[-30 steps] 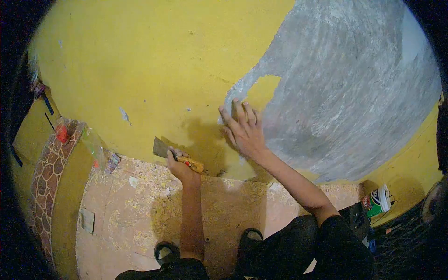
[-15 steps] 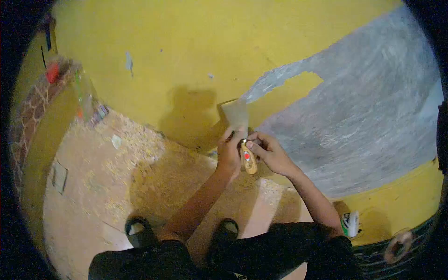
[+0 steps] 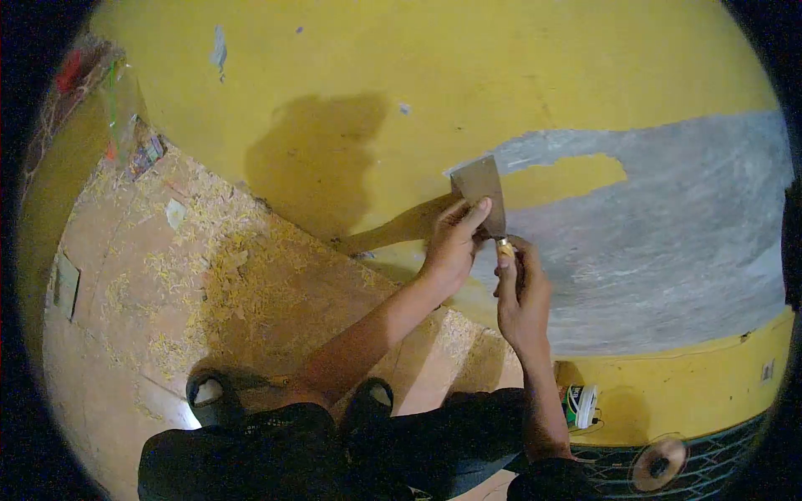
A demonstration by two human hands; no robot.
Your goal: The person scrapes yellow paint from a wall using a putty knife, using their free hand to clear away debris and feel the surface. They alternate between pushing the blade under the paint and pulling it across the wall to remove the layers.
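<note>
A wide-bladed paint scraper (image 3: 482,182) is held against the yellow wall (image 3: 351,58), its blade edge at the tip of a grey bared strip (image 3: 522,149). My left hand (image 3: 453,244) grips the blade, thumb pressed on its front face and fingers mostly hidden behind. My right hand (image 3: 526,301) is wrapped around the wooden handle below, so that only its metal-capped top shows. To the right spreads a large grey patch (image 3: 668,242) without yellow paint. A small island of yellow paint (image 3: 576,175) remains inside the grey.
Yellow paint shavings (image 3: 238,275) litter the floor on the left. A white and green tub (image 3: 581,407) stands near my right forearm. At lower right is a dark patterned surface with a round brown disc (image 3: 660,465). A plastic bag (image 3: 121,125) lies at upper left.
My right hand has closed round the handle, which was largely exposed before. My left thumb now presses on the blade. Scraper and hands have shifted right in view, and the camera has turned.
</note>
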